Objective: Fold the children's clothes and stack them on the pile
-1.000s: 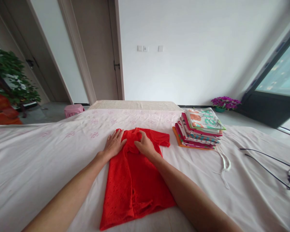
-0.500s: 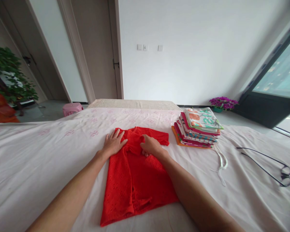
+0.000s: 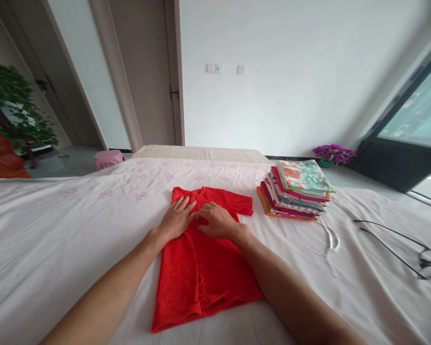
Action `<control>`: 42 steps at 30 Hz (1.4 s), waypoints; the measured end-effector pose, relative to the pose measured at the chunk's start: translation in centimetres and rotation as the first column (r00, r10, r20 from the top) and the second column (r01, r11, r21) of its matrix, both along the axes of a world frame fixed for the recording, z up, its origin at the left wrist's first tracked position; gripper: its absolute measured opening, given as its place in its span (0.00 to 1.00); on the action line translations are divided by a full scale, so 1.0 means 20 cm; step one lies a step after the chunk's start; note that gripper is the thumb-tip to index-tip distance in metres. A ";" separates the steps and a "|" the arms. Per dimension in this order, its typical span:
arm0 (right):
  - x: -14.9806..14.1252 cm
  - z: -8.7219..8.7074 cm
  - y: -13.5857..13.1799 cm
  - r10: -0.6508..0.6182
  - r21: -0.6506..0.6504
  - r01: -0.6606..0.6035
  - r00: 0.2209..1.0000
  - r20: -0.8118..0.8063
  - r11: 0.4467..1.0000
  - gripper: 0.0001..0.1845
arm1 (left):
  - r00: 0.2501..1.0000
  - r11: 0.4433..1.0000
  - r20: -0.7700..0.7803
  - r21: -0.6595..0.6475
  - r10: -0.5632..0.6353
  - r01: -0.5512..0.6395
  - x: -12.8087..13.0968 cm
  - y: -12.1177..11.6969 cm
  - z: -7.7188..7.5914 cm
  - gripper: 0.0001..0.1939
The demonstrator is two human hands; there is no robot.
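Observation:
A red knit garment lies partly folded on the pale pink bedsheet; one short sleeve sticks out at its upper right. My left hand rests flat on the garment's upper left part, fingers stretched out. My right hand lies flat beside it on the upper middle, fingers pointing left, the two hands nearly touching. Neither hand grips the cloth.
A stack of folded colourful clothes sits to the right of the garment, with a white cord trailing below it. A dark wire hanger lies far right. A pink stool, a plant and purple flowers stand on the floor beyond.
My right hand has gone from bunching the cloth near the collar to lying flat. My left hand has slid a little right and down, toward the right hand.

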State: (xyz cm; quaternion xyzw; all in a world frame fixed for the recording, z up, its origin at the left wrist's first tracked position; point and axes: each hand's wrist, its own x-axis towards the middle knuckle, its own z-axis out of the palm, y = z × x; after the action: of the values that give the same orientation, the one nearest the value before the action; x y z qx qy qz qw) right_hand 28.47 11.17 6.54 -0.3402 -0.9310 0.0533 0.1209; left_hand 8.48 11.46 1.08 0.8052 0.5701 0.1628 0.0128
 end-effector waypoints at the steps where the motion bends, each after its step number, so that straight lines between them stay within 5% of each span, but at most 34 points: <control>1: 0.01 0.00 0.01 0.009 -0.020 -0.009 1.000 0.002 1.000 0.09 | 1.000 1.000 -0.028 -0.009 0.001 -0.001 0.00 0.00 0.00 0.28; 7: 0.02 0.01 0.02 -0.175 -0.039 0.174 0.984 -0.022 0.984 0.14 | 0.996 0.999 -0.078 0.009 0.041 -0.041 0.01 -0.01 -0.02 0.30; 11: 0.02 -0.05 0.03 -0.148 -0.003 0.148 0.989 0.006 0.989 0.26 | 0.995 0.998 -0.078 0.029 0.064 -0.062 0.02 -0.01 -0.03 0.29; 19: 0.10 -0.14 0.10 -0.131 -0.160 0.156 0.979 0.157 0.975 0.42 | 0.997 0.995 0.002 0.059 0.079 -0.079 0.04 -0.10 0.05 0.28; 25: 0.11 -0.11 0.13 -0.104 -0.267 0.124 0.991 0.087 0.956 0.43 | 0.997 0.999 -0.071 -0.054 -0.009 0.005 0.12 -0.30 0.06 0.35; 29: 0.17 -0.07 0.20 -0.175 -0.270 0.135 0.976 -0.128 0.953 0.27 | 0.993 0.997 -0.120 -0.081 0.002 -0.012 0.15 -0.35 0.07 0.32; 31: 0.25 -0.04 0.25 -0.386 -0.237 0.339 0.903 -0.187 0.910 0.23 | 0.994 0.997 -0.105 -0.076 -0.024 0.016 0.14 -0.37 0.10 0.31; 34: 0.39 0.01 0.31 -0.687 -0.155 0.670 0.716 -0.122 0.726 0.26 | 0.993 0.996 -0.067 -0.018 -0.092 0.091 0.15 -0.39 0.14 0.32; 38: 0.51 0.03 0.36 -0.843 -0.144 0.843 0.532 0.080 0.518 0.28 | 0.978 0.978 -0.035 -0.028 -0.208 0.207 0.19 -0.40 0.14 0.33; 42: 0.52 0.00 0.36 -0.845 -0.164 0.850 0.521 0.123 0.500 0.26 | 0.970 0.966 0.038 -0.092 -0.239 0.242 0.22 -0.39 0.09 0.34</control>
State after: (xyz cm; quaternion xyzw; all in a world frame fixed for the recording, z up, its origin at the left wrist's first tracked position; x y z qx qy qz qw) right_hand 38.94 18.31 6.46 -0.7632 -0.6360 0.0775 0.0835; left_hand 12.88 3.58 2.94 0.8646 0.4752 0.1430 0.0786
